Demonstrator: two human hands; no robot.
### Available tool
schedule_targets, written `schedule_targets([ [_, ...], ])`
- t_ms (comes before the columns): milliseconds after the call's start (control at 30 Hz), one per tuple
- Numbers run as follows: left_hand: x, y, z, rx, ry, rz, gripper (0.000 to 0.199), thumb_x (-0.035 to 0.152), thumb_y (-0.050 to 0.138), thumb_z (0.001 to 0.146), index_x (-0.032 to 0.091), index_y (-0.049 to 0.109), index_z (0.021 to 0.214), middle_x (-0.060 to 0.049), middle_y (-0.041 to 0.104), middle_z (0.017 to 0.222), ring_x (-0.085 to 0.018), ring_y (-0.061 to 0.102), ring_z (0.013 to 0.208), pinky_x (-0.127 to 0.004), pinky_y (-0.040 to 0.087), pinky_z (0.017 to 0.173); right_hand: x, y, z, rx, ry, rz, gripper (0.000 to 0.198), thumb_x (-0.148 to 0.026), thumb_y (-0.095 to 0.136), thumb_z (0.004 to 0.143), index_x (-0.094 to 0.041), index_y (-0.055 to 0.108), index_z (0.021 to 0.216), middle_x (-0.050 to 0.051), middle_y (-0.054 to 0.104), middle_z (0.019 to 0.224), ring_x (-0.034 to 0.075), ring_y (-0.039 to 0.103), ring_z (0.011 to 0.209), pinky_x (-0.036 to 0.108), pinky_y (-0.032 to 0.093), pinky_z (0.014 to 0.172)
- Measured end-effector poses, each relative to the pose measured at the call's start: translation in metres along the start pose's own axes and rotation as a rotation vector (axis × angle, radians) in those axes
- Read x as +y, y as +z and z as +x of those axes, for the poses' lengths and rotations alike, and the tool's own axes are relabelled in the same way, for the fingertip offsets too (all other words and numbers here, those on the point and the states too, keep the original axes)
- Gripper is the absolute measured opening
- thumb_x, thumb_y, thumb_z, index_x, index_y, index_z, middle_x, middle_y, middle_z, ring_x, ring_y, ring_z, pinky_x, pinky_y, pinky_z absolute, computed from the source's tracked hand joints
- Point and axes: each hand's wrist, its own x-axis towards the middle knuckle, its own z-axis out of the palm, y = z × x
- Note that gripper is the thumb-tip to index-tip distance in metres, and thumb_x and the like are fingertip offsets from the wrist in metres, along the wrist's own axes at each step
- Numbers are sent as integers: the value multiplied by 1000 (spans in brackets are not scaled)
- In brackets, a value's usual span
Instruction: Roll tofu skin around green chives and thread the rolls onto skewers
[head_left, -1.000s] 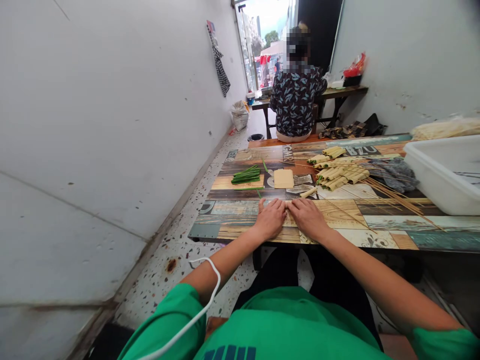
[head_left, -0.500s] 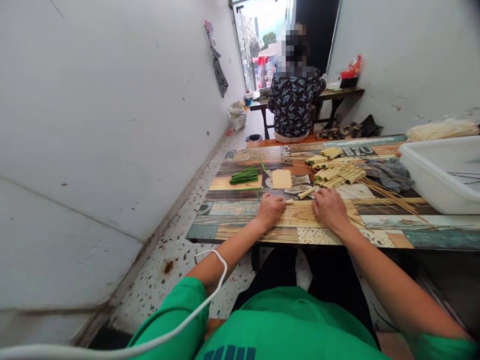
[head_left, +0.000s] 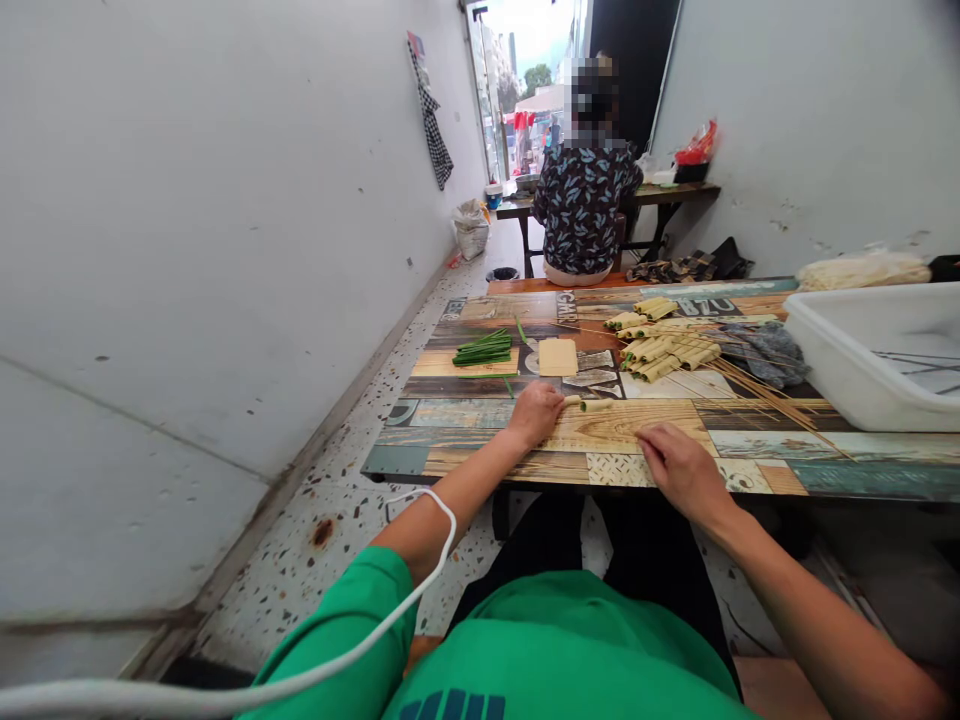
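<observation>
My left hand (head_left: 537, 414) is closed on a pale yellow tofu-sheet roll (head_left: 571, 401) at the table's near side. Another tofu-sheet roll (head_left: 597, 405) lies end to end with it, dark green showing at its open end. To the right and nearer me, my right hand (head_left: 681, 470) is held with its fingertips pinched together; whether a thin skewer is between them cannot be made out. Beyond my hands lie a stack of flat tofu sheets (head_left: 558, 357), a bundle of cut green chives (head_left: 482, 347) and a pile of finished rolls (head_left: 660, 352).
Bamboo skewers (head_left: 780, 400) lie loose on the patterned table (head_left: 525, 467), beside a grey cloth (head_left: 766, 350). A white plastic tub (head_left: 847, 385) stands at the right, a bag of pale strips (head_left: 862, 268) behind it. A person (head_left: 583, 205) sits at a farther table.
My right hand has drawn back toward me and to the right, off the roll it was touching. That roll now lies close by my left hand, which has barely moved.
</observation>
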Motion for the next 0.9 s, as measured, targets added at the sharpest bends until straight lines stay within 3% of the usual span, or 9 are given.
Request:
schedule_targets([
  [233,9,-4,-2,-10,6,56,32,27,53,96,14,72,74,-9,68,82,-19,60,81,-30,46,75,-25,5,-17,-117,-15,-99,29,-20,40,97,-17,66,86,7,60,79,18,58,71,29,40,63],
  [900,6,-2,-2,19,26,-26,30,23,56,94,14,70,69,-8,66,79,-18,59,79,-29,44,73,-27,7,-11,-234,51,-144,27,-16,40,94,-15,64,83,5,57,78,15,54,70,26,33,63],
])
